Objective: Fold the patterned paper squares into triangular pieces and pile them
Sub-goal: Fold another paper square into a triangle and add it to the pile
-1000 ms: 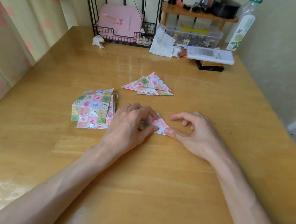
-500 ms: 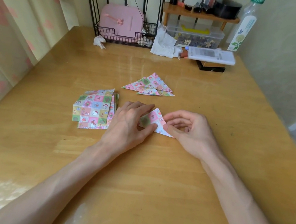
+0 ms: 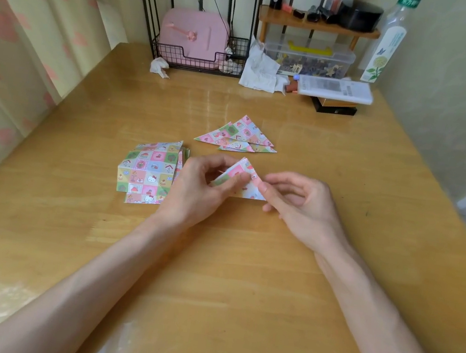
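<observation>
Patterned paper triangle is pinched from both sides by the left hand and right hand, probably to firm its crease. Finished triangles lie piled just beyond.

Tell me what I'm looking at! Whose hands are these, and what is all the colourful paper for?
There is no machine here. These are a person's own two hands, filmed by a camera worn on their head that looks down at a wooden table. That is why you see the arms reaching in from the bottom. The left hand and the right hand both pinch one folded triangle of patterned paper between them. Beside the left hand lies a stack of paper squares, not yet folded. Just beyond the hands sits a small pile of finished triangles.
</observation>
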A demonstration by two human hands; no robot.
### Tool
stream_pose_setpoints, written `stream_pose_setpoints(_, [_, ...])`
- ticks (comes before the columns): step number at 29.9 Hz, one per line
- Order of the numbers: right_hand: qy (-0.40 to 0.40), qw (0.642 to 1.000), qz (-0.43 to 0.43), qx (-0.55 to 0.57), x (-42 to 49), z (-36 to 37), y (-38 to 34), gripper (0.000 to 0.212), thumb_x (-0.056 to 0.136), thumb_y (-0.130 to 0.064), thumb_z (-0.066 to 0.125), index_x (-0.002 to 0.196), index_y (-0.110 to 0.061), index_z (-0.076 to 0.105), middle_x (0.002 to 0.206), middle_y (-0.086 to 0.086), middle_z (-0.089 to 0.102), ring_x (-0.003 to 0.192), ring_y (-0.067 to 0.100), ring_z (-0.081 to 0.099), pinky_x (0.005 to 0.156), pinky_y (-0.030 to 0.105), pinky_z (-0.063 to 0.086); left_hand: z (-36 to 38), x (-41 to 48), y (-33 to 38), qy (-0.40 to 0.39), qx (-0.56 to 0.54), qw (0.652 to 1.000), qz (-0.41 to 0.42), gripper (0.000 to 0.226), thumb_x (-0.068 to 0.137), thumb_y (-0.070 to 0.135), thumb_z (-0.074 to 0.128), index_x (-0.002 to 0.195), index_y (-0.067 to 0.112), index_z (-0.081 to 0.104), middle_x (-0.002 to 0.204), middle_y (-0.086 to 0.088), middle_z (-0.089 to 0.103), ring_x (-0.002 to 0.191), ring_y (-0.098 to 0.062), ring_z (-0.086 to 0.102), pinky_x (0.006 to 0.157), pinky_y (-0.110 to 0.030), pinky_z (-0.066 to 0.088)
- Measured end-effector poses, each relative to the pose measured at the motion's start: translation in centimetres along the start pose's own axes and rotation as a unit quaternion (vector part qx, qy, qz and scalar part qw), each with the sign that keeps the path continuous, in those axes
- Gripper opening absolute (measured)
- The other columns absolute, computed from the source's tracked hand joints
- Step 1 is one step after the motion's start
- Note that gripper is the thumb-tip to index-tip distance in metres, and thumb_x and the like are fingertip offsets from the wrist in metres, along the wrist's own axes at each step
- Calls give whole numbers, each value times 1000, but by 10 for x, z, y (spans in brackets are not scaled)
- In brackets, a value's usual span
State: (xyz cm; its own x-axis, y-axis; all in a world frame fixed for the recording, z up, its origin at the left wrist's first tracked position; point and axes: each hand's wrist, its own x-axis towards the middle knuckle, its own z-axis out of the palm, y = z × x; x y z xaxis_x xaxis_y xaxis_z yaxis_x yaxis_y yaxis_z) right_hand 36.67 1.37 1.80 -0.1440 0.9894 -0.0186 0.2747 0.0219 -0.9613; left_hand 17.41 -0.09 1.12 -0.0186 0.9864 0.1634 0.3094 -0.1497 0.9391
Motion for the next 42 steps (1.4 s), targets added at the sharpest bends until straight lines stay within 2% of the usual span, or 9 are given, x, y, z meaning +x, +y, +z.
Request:
stream_pose_setpoints(4, [-6,1000,-17,-10,1,0,2,18,84,-33,83,84,-15,79,66,-1,69,57,10,63,60,18,49,2,-2,1,-1,-7,1000,-30,18,95,37,71,90,21,77,88,5,77,82,-10,70,77,-28,53])
stream_pose_setpoints(8, [-14,999,-38,-36,1,4,3,13,85,-32,82,81,-19,78,65,-8,65,55,5,54,59,20,48,3,-2,3,30,-27,999,-19,18,95,29,72,84,16,78,70,15,71,64,-1,57,63,-19,45])
stream_pose_setpoints(15, [-45,999,-21,15,-4,5,-2,20,90,-29,78,88,-10,77,69,4,75,68,17,75,60,15,49,1,-3,10,44,-53,997,-39,17,94,25,72,81,16,77,63,16,67,59,4,55,57,-12,42])
stream_pose_setpoints(18, [-26,999,-22,8,-2,3,-1,16,89,-27,79,85,-12,77,65,5,74,65,20,74,63,18,51,2,-5,13,35,-63,996,-51,20,95,30,70,83,16,78,67,5,70,60,1,55,50,-14,42])
stream_pose_setpoints(21, [-3,1000,-23,19,0,1,-2,16,89,-25,79,84,-11,78,63,5,72,56,14,68,57,17,47,-3,-5,15,-14,-67,995,-66,21,87,39,75,94,20,80,87,-1,78,73,-5,66,57,-23,52])
stream_pose_setpoints(24, [9,999,-34,29,1,1,-2,14,90,-21,78,84,-9,77,62,4,71,50,10,60,52,16,44,-1,-7,13,-83,-35,993,-72,18,80,35,83,90,20,81,78,-9,76,66,-11,64,57,-27,52])
stream_pose_setpoints(32, [-79,995,-18,52,-3,-6,-5,18,92,-24,75,96,-7,77,83,9,78,74,19,74,61,22,51,-7,-4,11,-60,-52,991,-108,16,83,24,83,79,9,79,73,-11,74,63,-17,63,62,-25,55])
stream_pose_setpoints(38, [-69,998,4,10,-4,-6,-2,24,93,-24,75,83,-2,74,71,8,75,61,16,69,53,20,44,-8,-3,11,-53,-45,991,-113,18,82,23,84,76,7,78,72,-14,73,63,-19,65,69,-31,58])
stream_pose_setpoints(42, [-95,995,15,15,-3,-12,-6,25,94,-25,73,88,-1,75,74,9,76,64,18,70,54,20,45,-8,-3,12,-59,-45,991,-113,24,82,23,83,83,0,78,77,-19,74,64,-19,65,70,-31,59])
